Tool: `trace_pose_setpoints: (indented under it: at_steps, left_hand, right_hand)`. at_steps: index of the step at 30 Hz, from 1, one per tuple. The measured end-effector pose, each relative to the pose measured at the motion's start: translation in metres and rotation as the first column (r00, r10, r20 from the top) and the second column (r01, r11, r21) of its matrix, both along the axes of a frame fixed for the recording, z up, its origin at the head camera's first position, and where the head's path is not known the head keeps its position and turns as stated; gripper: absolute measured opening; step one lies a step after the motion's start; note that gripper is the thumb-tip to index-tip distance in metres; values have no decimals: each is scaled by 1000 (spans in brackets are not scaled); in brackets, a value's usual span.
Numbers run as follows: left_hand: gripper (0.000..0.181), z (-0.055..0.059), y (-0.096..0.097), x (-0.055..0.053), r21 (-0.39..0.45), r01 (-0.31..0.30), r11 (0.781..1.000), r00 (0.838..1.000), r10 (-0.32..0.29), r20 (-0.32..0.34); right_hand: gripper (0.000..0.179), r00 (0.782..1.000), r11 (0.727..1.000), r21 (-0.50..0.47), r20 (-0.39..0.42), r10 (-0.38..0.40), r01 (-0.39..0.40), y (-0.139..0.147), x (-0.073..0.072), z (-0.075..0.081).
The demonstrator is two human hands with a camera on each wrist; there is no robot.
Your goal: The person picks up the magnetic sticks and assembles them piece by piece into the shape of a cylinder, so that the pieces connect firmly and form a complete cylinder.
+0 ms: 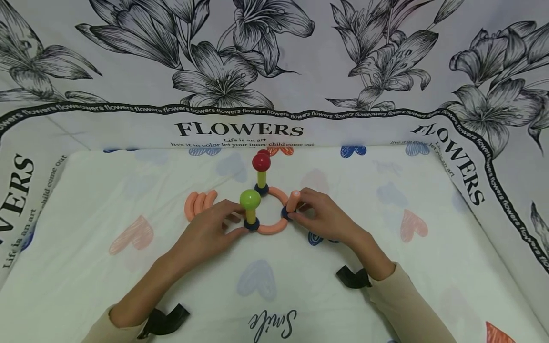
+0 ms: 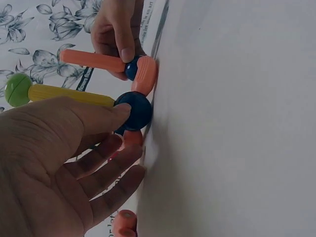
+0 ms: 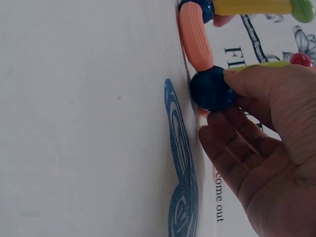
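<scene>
Cloth (image 1: 206, 295) printed with hearts, floral sheet (image 1: 309, 85) behind, both hands (image 1: 210, 226) (image 1: 328, 216) pinching blue balls (image 1: 252, 225)

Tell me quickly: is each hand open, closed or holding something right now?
Left hand: closed, pinching the dark blue ball under the yellow rod.
Right hand: closed, pinching another dark blue ball under the straight orange rod.

A heart-printed white cloth (image 1: 206, 281) carries a ring (image 1: 273, 229) of blue balls (image 1: 251, 224) and curved orange rods (image 1: 279, 193). Round this ring, a red-topped rod (image 1: 261, 166) stands at eleven o'clock, a green-topped rod (image 1: 250, 200) at eight, an orange peg (image 1: 293, 201) at three; three loose curved pieces (image 1: 199, 205) lie beyond nine.
</scene>
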State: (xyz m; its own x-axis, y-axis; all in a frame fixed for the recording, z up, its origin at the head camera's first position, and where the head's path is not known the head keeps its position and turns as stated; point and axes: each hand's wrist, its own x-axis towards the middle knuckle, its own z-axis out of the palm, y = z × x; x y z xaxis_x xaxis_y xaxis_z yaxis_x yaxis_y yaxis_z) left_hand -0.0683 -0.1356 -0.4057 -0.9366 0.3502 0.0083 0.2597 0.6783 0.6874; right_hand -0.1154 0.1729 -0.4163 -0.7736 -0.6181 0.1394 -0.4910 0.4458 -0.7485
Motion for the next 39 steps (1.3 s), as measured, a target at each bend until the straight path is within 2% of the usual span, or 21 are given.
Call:
trace_pose_setpoints:
  at_steps: [4, 9, 13, 18, 21, 24, 26, 29, 34, 36, 39]
  left_hand:
    - [37, 5, -4, 0, -4, -20, 1000, 999, 20, 26]
    - [35, 15, -11, -3, -78, -59, 995, 998, 59, -6]
    - [36, 26, -16, -7, -126, -98, 987, 995, 99, -2]
    - [40, 45, -20, -17, -201, -101, 974, 994, 107, 17]
    - [44, 56, -23, -27, -247, -95, 964, 992, 112, 57]
    - [47, 64, -27, -35, -304, -75, 950, 982, 124, 144]
    - [49, 66, -31, -41, -336, -61, 940, 970, 136, 203]
    - [49, 63, -33, -47, -371, -55, 927, 956, 156, 249]
    - [40, 54, -25, -49, -407, -79, 910, 969, 165, 182]
    - [35, 51, -22, -47, -407, -91, 909, 975, 164, 147]
    - [33, 45, -18, -45, -401, -92, 911, 980, 155, 127]
  right_hand:
    - [13, 1000, 1000, -7, -11, 9, -9, 0, -2, 0]
    - [13, 1000, 1000, -9, 12, 4, -3, 0, -2, -3]
    - [13, 999, 1000, -21, 31, 6, -5, -1, -2, -4]
    - [13, 999, 1000, -5, 35, -1, 1, -1, -1, -3]
    - [13, 1000, 1000, 7, 20, -5, 5, 0, -1, -2]
    - [13, 1000, 1000, 0, 17, -7, 7, 1, 0, -2]
    - [12, 1000, 1000, -4, 18, -9, 9, 1, 1, -3]
    - [12, 1000, 1000, 0, 12, -13, 13, 1, 2, -4]
    - [13, 1000, 1000, 15, -4, -25, 25, 3, 2, -2]
    - [13, 1000, 999, 22, 3, -28, 27, 3, 2, -1]
    - [12, 999, 999, 37, 20, -27, 26, 3, 0, 0]
